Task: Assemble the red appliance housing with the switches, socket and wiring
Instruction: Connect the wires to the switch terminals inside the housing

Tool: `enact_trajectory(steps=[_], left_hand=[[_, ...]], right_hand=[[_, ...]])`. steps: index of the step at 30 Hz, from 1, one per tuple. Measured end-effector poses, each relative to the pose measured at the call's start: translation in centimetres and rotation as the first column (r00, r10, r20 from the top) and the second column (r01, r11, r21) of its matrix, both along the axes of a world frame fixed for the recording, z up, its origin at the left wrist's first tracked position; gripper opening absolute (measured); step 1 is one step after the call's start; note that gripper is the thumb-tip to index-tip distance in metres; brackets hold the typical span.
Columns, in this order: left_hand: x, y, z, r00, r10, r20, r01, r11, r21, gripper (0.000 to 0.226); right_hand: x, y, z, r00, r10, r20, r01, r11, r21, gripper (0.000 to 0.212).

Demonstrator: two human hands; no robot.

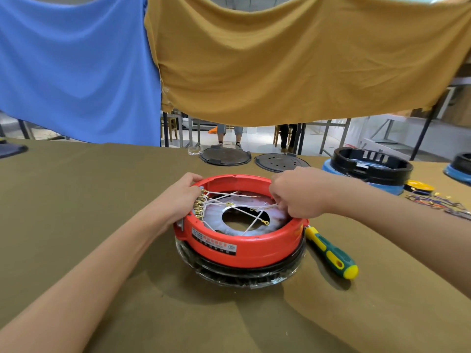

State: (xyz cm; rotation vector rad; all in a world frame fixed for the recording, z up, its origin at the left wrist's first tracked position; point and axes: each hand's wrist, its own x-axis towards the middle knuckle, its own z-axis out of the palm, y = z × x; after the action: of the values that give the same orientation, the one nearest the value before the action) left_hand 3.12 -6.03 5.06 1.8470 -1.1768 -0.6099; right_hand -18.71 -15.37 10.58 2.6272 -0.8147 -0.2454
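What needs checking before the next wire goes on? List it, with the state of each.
1. Red housing steadied: ok, the left hand grips its left rim.
2. Wire in hand: ok, the right hand pinches white wires at the right inner wall.
3. Brass terminals reachable: ok, they cluster inside the left wall, beside the left hand.
4. Wires untangled: not ok, several cross over the centre opening.
5. Screwdriver within reach: ok, it lies on the table beside the housing's right side.
6. Terminals fully seated: cannot tell.
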Motion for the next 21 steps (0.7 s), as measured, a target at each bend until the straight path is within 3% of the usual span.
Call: enact_trajectory(steps=[7, 13, 15, 17, 19, 21], left_hand=[[0.1, 0.0, 0.0, 1.0, -0.001, -0.011, 0.002, 1.0, 0.009, 0.025], [0.3, -0.2, -0.1, 1.0, 0.008, -0.013, -0.008, 1.0, 0.011, 0.025], [0.3, -0.2, -0.2, 1.0, 0.007, -0.009, -0.007, 1.0, 0.007, 0.025], [0.2, -0.1, -0.2, 1.0, 0.001, -0.012, -0.001, 1.0, 0.018, 0.025], [0.3, -0.1, -0.2, 1.0, -0.001, -0.007, 0.001, 1.0, 0.024, 0.025], [0.3, -0.2, -0.2, 1.0, 0.001, 0.01, -0.001, 1.0, 0.027, 0.024]], right_hand=[[-0.6, 0.0, 0.2, 0.999, 0.052, -0.002, -0.052, 0.998, 0.02, 0.009], [-1.1, -0.1, -0.3, 0.981, 0.03, 0.193, -0.048, 0.995, 0.091, 0.013], [-1.2, -0.3, 0.1, 0.934, -0.062, 0.353, -0.024, 0.971, 0.236, 0.015], [-1.8, -0.7, 0.9, 0.84, -0.226, 0.493, -0.035, 0.884, 0.465, 0.015], [-2.4, -1.0, 1.4, 0.794, -0.372, 0.481, -0.022, 0.773, 0.634, 0.009], [-2.6, -1.3, 1.3, 0.79, -0.419, 0.448, 0.006, 0.736, 0.677, 0.007]])
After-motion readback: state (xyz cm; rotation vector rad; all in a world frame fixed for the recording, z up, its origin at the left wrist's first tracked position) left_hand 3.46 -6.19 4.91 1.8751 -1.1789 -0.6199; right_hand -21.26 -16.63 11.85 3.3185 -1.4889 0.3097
